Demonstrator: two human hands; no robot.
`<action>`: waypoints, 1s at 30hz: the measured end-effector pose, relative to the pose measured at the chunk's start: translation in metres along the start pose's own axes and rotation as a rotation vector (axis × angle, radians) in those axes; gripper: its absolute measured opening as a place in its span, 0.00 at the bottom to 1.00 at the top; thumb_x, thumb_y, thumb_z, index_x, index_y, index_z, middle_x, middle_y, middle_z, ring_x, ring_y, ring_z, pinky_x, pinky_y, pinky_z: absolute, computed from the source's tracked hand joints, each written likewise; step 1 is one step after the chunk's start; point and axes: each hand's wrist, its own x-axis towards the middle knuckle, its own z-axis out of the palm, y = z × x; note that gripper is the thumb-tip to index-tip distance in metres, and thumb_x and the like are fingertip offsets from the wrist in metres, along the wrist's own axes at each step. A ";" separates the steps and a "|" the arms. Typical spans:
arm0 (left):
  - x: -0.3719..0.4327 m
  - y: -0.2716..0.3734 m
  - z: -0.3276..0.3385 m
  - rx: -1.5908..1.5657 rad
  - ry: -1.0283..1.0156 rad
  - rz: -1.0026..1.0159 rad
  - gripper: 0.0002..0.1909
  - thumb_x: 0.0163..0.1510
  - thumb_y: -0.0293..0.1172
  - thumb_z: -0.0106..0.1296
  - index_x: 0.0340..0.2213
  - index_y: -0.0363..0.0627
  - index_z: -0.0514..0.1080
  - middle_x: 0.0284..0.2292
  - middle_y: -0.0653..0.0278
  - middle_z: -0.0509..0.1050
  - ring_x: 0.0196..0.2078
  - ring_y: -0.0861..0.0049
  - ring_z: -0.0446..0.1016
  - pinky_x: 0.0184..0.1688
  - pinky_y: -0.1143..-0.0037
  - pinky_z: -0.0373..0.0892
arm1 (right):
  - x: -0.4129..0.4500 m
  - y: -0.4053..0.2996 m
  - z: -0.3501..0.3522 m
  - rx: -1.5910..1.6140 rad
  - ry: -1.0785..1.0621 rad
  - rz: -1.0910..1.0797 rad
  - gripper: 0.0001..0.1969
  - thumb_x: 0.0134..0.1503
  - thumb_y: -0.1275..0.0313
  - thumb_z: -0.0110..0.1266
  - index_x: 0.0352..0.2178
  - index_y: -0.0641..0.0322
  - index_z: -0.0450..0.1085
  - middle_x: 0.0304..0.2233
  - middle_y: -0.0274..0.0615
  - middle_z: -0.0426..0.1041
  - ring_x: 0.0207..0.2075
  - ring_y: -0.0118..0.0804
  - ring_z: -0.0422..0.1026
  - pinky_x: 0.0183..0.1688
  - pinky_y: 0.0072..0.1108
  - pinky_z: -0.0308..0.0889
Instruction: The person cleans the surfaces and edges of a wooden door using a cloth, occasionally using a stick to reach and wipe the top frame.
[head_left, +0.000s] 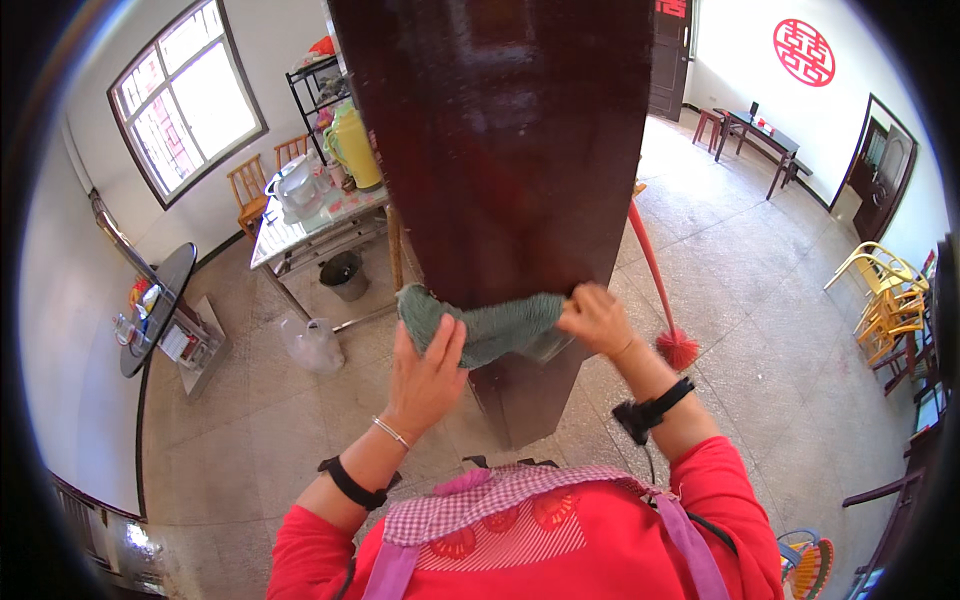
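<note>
A green-grey cloth (510, 322) is stretched sideways across the lower part of a dark red-brown, glossy wooden panel (517, 165), which looks like a door or cabinet side. My left hand (431, 367) lies on the cloth's left part, fingers pressing it near the panel's left edge. At the panel's right edge my right hand (596, 319) grips the other end of the cloth in closed fingers. The underside of the cloth is hidden, and its right part is slightly blurred.
Left stands a table (337, 214) with a yellow thermos jug (352, 150) and a clear kettle (300, 187); beneath is a dark bucket (344, 275). A plastic bag (313, 346) lies on the tiled floor. To the right is a red-handled brush (676, 349); stacked chairs (885, 307) stand farther right.
</note>
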 end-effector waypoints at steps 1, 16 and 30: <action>0.016 0.002 -0.013 0.106 0.077 0.002 0.32 0.34 0.34 0.55 0.45 0.43 0.62 0.50 0.63 0.56 0.47 0.51 0.54 0.50 0.61 0.54 | 0.012 0.021 -0.008 -0.059 0.018 -0.042 0.08 0.38 0.74 0.49 0.18 0.47 0.57 0.18 0.35 0.52 0.19 0.34 0.58 0.18 0.22 0.54; 0.121 0.034 -0.017 0.210 0.130 0.215 0.23 0.40 0.23 0.46 0.43 0.48 0.67 0.49 0.66 0.61 0.27 0.75 0.62 0.31 0.75 0.62 | 0.013 0.151 -0.040 0.057 -0.136 0.045 0.06 0.42 0.67 0.48 0.26 0.44 0.64 0.23 0.35 0.62 0.28 0.37 0.65 0.27 0.26 0.61; 0.162 0.025 -0.057 0.315 0.222 0.274 0.22 0.43 0.23 0.41 0.42 0.52 0.66 0.48 0.67 0.63 0.47 0.67 0.61 0.48 0.67 0.58 | 0.066 0.162 -0.090 0.098 -0.358 0.283 0.17 0.45 0.56 0.46 0.25 0.61 0.65 0.22 0.46 0.64 0.26 0.42 0.66 0.27 0.30 0.61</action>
